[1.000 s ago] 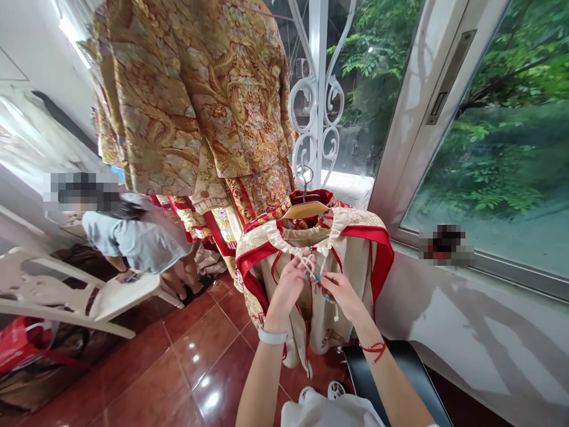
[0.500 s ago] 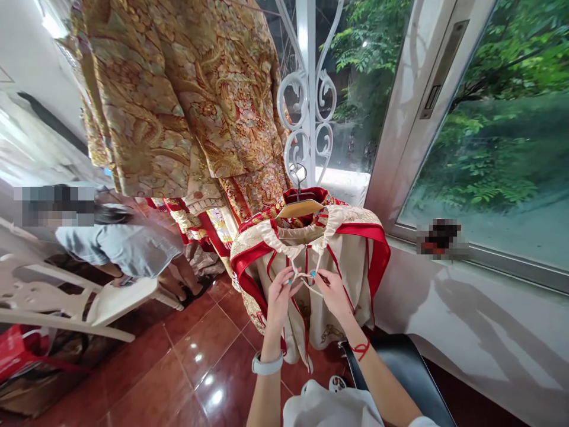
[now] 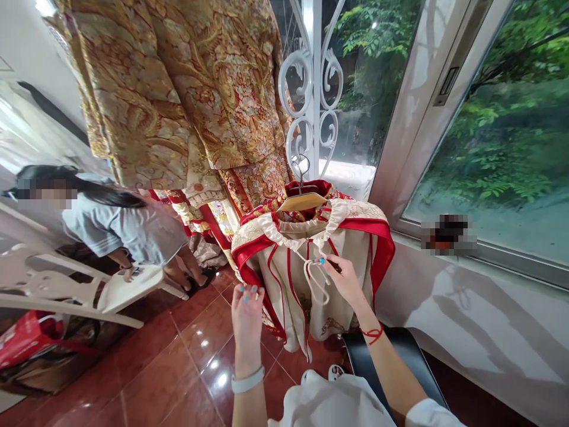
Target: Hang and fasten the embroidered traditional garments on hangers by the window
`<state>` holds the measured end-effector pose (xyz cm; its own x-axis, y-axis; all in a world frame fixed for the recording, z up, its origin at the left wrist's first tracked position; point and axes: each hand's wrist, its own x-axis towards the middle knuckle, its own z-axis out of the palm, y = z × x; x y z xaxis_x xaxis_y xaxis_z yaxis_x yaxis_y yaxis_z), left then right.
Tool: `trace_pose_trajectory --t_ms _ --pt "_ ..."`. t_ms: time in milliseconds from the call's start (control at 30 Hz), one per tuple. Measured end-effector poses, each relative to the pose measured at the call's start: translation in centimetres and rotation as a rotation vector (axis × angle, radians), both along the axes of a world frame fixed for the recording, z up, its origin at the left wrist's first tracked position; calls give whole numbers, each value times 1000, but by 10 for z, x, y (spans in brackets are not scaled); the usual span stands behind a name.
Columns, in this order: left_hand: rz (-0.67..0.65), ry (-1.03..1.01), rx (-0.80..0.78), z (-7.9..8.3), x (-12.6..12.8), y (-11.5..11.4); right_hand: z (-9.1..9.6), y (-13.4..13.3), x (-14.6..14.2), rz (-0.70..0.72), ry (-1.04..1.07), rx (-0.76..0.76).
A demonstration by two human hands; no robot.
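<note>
A cream and red garment (image 3: 351,249) hangs on a wooden hanger (image 3: 301,201) hooked to a white scrolled window grille (image 3: 313,89). A cream drawstring cord (image 3: 316,279) loops down from its gathered waistband. My right hand (image 3: 343,279) pinches that cord near the top of the loop. My left hand (image 3: 246,308) hangs lower and to the left, away from the cloth, with the fingers curled in and nothing visible in them.
A large gold brocade robe (image 3: 178,101) hangs above and to the left. A person in a grey top (image 3: 124,228) bends over a white chair (image 3: 66,290). A black seat (image 3: 400,362) stands below the garment. A red bag (image 3: 26,344) lies on the red tiled floor (image 3: 186,367).
Both hands were working the cord together at the waistband. My left hand has since let go and dropped down to the left. The right hand still holds the cord, which now hangs in a loop.
</note>
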<state>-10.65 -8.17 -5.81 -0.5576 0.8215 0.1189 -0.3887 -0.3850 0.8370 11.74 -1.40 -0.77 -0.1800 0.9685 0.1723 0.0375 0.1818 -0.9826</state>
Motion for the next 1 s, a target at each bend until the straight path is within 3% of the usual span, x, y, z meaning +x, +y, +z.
trace_pose_trajectory --t_ms 67,167,267,333,467,567,667,733,867,933,1000 --pt "-127 72 -51 7 24 7 0 -3 -4 62 25 0" --pt "-303 401 -133 15 65 16 -1 -7 -9 115 32 -15" --pt "-244 581 -203 16 77 12 -6 -6 -6 42 -22 3" --pt "-107 453 -188 11 61 -1 -10 -4 1 -55 -47 24" --pt "115 27 21 -1 0 -46 -20 1 10 -145 -12 33" --pt "161 -183 132 -7 -39 -77 -18 6 12 -6 -43 24" --pt "224 -363 179 -1 -68 -89 1 18 18 200 -203 84" --pt "292 -371 188 9 -88 -87 22 31 29 179 -307 184" --pt "505 -267 178 20 -121 -72 49 53 54 -134 -298 384" --pt "538 -138 -23 9 -122 -66 44 58 60 -191 -293 410" --pt "516 95 -249 -10 -109 -61 29 59 60 -131 -331 371"
